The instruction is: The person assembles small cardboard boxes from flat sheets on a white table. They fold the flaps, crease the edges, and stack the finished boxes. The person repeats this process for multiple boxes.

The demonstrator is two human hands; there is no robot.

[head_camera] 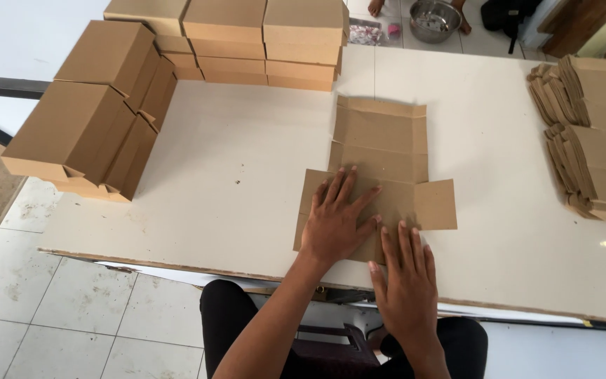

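Head view is showing both hands working on a flat cardboard sheet (380, 168) lying on the desk (247, 161), well apart from the stacked boxes (99, 112) at the desk's far left corner. The left hand (334, 221) is pressing down with fingers spread wide, gripping nothing; the right hand (407, 281) is lying open and flat just beside it, on the sheet's near edge. To crease cleanly, it is probably best to be holding the sheet flat with one palm while folding along the scored line, keeping the edges square. A pile of flat sheets (590, 133) is waiting at the desk's right side.
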